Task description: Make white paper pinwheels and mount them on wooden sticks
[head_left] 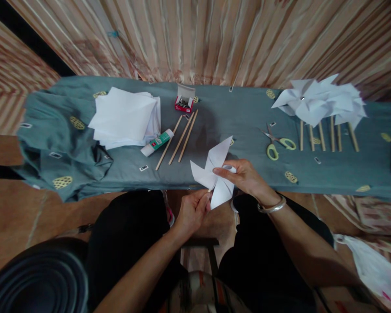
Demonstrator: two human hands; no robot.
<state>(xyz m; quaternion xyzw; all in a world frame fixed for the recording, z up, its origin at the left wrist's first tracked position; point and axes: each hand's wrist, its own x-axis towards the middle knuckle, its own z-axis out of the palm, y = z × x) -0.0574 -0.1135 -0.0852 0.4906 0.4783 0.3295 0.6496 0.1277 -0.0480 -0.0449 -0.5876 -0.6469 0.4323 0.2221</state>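
A white paper pinwheel [215, 173] is held over the table's front edge, its pointed blades spread. My right hand [243, 176] grips it from the right, with the thumb across its middle beside a curled blade. My left hand [193, 209] is closed in a pinch at the pinwheel's lower left. A small pale tip shows at those fingers; whether they hold paper or a stick behind it, I cannot tell. Near the hands, several wooden sticks [182, 140] lie at the left and green-handled scissors [276, 142] lie at the right.
A grey-green cloth [247, 121] covers the narrow table. On it are a stack of white paper [125, 115], a glue stick [158, 142], an open red box of metal pins [183, 104] and several finished pinwheels [316, 100] on sticks. A dark round stool [35, 278] stands lower left.
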